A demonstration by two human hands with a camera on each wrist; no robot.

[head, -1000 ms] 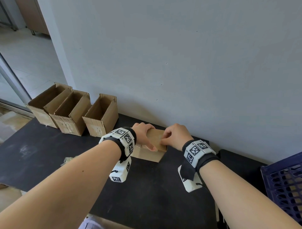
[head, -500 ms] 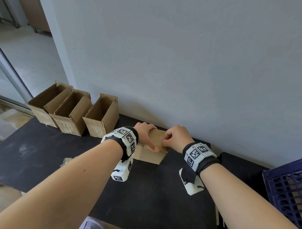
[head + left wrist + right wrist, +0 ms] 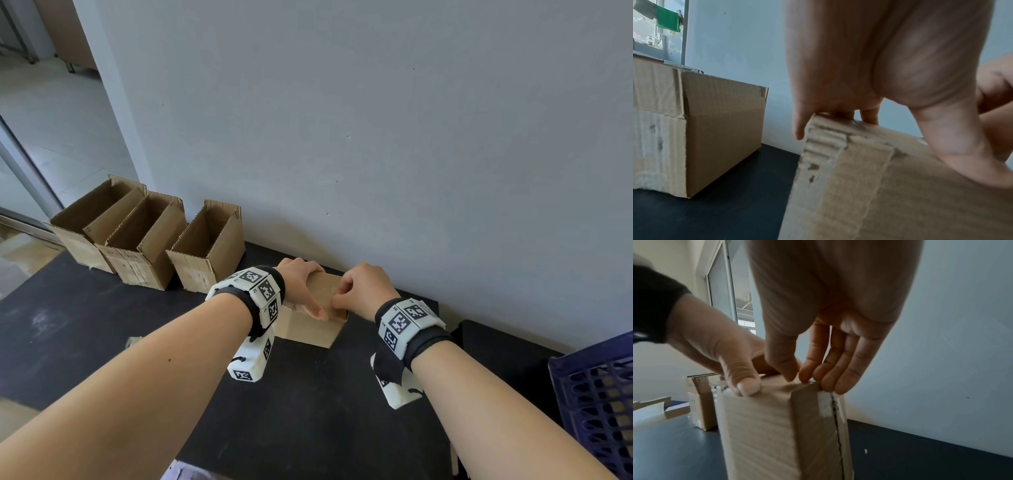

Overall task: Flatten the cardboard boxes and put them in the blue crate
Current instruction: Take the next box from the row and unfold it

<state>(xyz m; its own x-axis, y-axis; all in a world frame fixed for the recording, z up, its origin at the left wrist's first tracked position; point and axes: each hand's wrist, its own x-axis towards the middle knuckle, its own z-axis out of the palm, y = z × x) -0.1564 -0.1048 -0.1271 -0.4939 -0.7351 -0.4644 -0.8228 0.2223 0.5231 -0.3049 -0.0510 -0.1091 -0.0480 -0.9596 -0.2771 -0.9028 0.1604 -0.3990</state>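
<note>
Four brown corrugated cardboard boxes stand on the black bench [image 3: 68, 342]: three open-topped ones in a row at the left of the head view, the first [image 3: 87, 226], second [image 3: 144, 246] and third [image 3: 209, 250], and one closed box [image 3: 308, 329] at the centre. One dark blue lattice plastic crate [image 3: 596, 404] shows at the lower right edge. Two hands are in view, the left hand [image 3: 301, 284] and the right hand [image 3: 366, 289], each with one white marker-patterned wrist band.

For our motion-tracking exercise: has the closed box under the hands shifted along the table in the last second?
No. The closed box keeps the same gap to the nearest open box on its left.
</note>
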